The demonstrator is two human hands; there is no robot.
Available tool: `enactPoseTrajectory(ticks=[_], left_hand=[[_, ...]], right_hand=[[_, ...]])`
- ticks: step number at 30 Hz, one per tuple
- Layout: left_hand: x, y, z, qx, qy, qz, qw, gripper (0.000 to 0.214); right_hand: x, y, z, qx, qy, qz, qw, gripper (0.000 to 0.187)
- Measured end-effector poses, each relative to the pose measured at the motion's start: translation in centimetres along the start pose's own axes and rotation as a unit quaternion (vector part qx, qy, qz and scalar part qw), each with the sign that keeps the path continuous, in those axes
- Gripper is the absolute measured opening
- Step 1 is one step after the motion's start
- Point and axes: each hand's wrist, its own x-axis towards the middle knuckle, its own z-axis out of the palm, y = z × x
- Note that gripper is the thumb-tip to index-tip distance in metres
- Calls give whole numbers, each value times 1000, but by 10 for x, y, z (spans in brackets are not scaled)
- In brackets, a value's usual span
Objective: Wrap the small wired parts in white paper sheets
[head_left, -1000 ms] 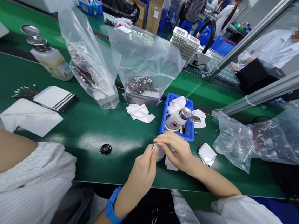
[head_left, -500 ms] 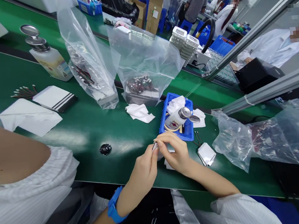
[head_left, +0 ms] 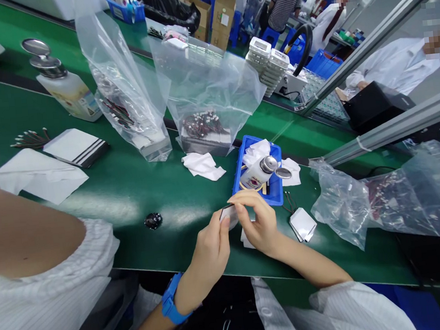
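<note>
Between both hands is a small flat white panel (head_left: pixel 228 212) with a dark upper edge, partly hidden by fingers. My left hand (head_left: pixel 210 246), below a blue wristband, pinches its left side between thumb and fingers. From the right, my right hand (head_left: pixel 260 223) has its thumb and forefinger closed at the panel's dark edge. Behind my right hand stands a blue tray (head_left: pixel 237 172) with a pump-top bottle (head_left: pixel 255 174) and a white cloth in it. A small stack of white panels with dark wires (head_left: pixel 302 223) lies to the right.
A black lump (head_left: pixel 153 221) and a crumpled cloth (head_left: pixel 203 166) lie on the green table (head_left: pixel 129 194). Bags of wired parts (head_left: pixel 204 125) stand behind; another clear bag (head_left: pixel 386 195) lies right. Another person's arm (head_left: pixel 23 225) reaches in from the left, near a second bottle (head_left: pixel 69 94).
The panel has tilted and shows more of its white face between my fingers. My hands stay close together. At the far left, another person's fingertips have come into view.
</note>
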Motion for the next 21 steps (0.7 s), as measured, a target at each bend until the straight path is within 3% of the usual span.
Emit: enactPoseTrajectory(ticks=[10, 21], left_hand=[[0, -4, 9, 57, 53, 122, 989, 28], [4, -4, 12, 95, 76, 164, 979, 32]], right_hand=[[0, -13, 1, 86, 57, 42, 994, 14], [-1, -12, 0, 100, 72, 55, 991, 12]])
